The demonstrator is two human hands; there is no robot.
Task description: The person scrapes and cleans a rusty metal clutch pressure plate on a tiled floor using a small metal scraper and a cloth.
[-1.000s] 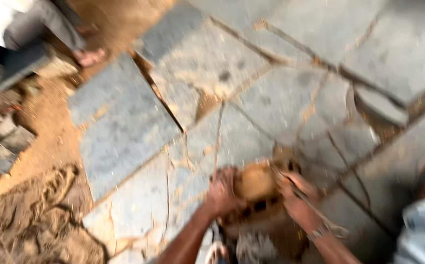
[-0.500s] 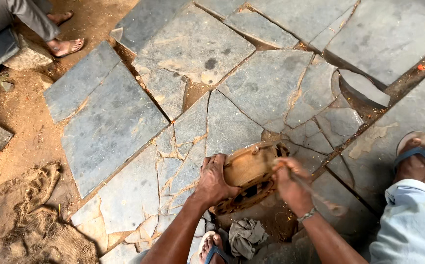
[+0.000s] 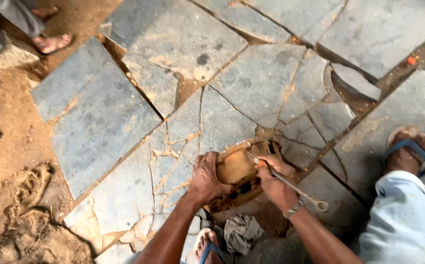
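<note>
Down on the cracked grey stone-slab floor (image 3: 100, 112), a rusty brown flat metal part (image 3: 239, 173) lies just ahead of the person's sandalled foot (image 3: 207, 247). Left hand (image 3: 206, 178) closes its grip over that part's near-left edge, fingers curled tight. Right hand (image 3: 276, 183), beside the part's right end, grips shut around a slim silvery metal spanner (image 3: 290, 186), whose ring end points away from the part

Your left hand (image 3: 206, 178) grips the side of a rusty brown metal part (image 3: 239, 173) lying on the cracked stone floor (image 3: 124, 112). Your right hand (image 3: 276, 183) holds a metal wrench (image 3: 290, 186) against it. A grey rag (image 3: 241, 232) lies just below, and a burlap sack (image 3: 16, 220) sits far left.
</note>
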